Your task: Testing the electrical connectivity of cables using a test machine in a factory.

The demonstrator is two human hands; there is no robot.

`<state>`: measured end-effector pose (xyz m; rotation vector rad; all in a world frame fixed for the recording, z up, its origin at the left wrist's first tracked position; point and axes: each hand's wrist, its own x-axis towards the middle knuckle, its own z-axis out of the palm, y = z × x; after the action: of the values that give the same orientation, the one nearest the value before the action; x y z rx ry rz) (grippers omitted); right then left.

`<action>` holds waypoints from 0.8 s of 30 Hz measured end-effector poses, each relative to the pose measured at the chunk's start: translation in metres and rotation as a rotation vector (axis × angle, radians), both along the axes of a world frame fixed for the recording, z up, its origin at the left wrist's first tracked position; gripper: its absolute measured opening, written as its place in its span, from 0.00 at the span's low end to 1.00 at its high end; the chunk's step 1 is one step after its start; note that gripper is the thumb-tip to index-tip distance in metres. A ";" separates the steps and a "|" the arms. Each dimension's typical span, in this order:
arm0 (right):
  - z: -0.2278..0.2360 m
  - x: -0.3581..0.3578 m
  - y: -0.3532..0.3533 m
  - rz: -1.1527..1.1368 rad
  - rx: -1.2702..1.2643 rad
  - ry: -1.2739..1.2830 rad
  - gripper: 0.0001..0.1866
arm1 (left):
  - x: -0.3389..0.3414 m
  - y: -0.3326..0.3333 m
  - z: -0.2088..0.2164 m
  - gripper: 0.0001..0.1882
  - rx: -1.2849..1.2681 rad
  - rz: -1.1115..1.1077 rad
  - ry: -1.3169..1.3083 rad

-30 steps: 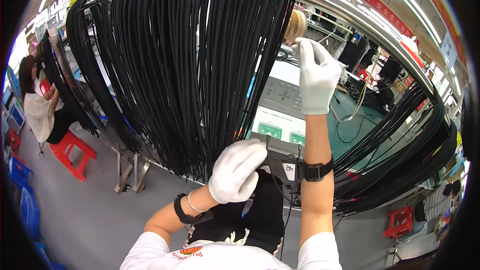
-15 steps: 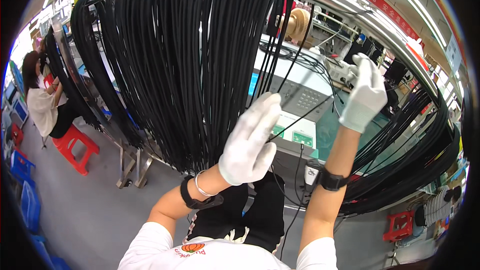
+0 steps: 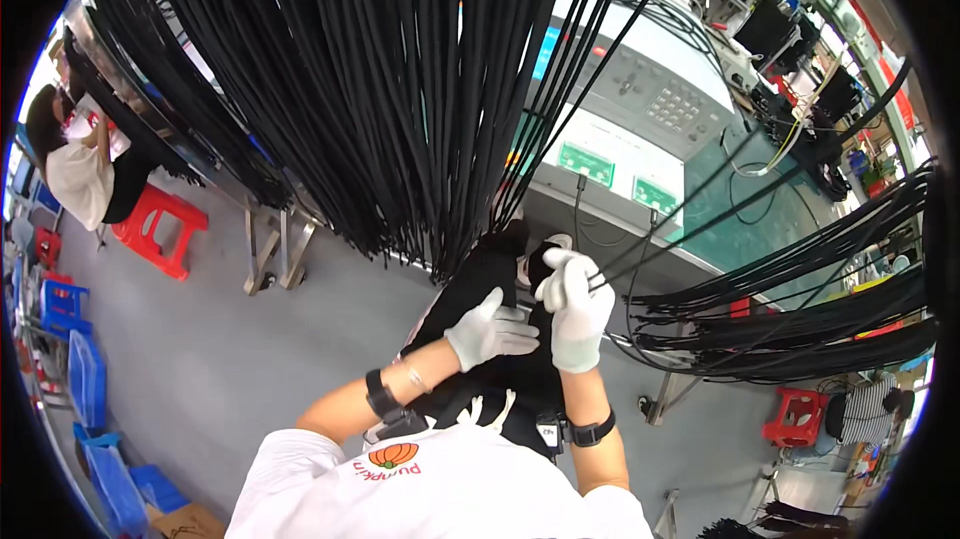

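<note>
My right hand (image 3: 578,309), in a white glove, is closed near my lap. Thin black cables (image 3: 700,207) run down to its fingers from the upper right, and it grips their lower ends. Just left of it my left hand (image 3: 490,332), gloved too, is stretched out with thumb and fingers apart and holds nothing. In front of me a thick curtain of black cables (image 3: 370,89) hangs, with several loose strands at its right side. More black cables (image 3: 800,319) droop in a bundle at the right.
A white tester (image 3: 640,89) with a keypad and green socket panels (image 3: 588,164) stands on the bench. Plugged-in leads hang from it. At left a person sits on a red stool (image 3: 160,229); blue bins (image 3: 88,379) line the floor. Another red stool (image 3: 797,417) and person are at right.
Both hands have come down toward my lap, the right one from high above the bench, now with cable ends in its fingers. My view has tilted downward.
</note>
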<state>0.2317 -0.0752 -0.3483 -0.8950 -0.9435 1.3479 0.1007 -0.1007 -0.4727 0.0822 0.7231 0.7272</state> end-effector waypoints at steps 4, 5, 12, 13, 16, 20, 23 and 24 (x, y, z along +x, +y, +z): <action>-0.020 0.005 -0.042 0.156 -0.095 -0.169 0.18 | 0.011 0.035 -0.041 0.26 -0.128 0.053 -0.509; -0.022 0.009 -0.049 0.234 -0.027 -0.157 0.17 | 0.016 0.043 -0.045 0.22 -0.292 0.122 -0.179; -0.014 0.033 -0.062 0.490 0.578 -0.915 0.18 | 0.011 0.048 -0.009 0.09 0.194 0.248 0.141; -0.013 0.033 -0.059 0.444 0.583 -1.123 0.17 | 0.008 0.042 0.004 0.09 0.266 0.239 0.196; -0.016 0.022 -0.045 0.067 0.335 -1.065 0.11 | 0.002 0.022 0.039 0.22 0.537 0.250 0.306; -0.018 0.004 -0.017 -0.028 -0.027 -0.644 0.12 | 0.002 0.010 0.073 0.26 0.762 0.215 0.635; -0.006 0.001 -0.002 -0.001 -0.087 -0.632 0.09 | 0.005 0.010 0.092 0.23 1.008 0.185 0.951; 0.002 0.005 0.000 -0.005 -0.073 -0.472 0.08 | 0.005 0.013 0.098 0.22 0.955 0.145 0.949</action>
<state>0.2367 -0.0753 -0.3466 -1.3044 -1.2534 1.1931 0.1056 -0.0882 -0.3751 1.3259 1.2182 1.1321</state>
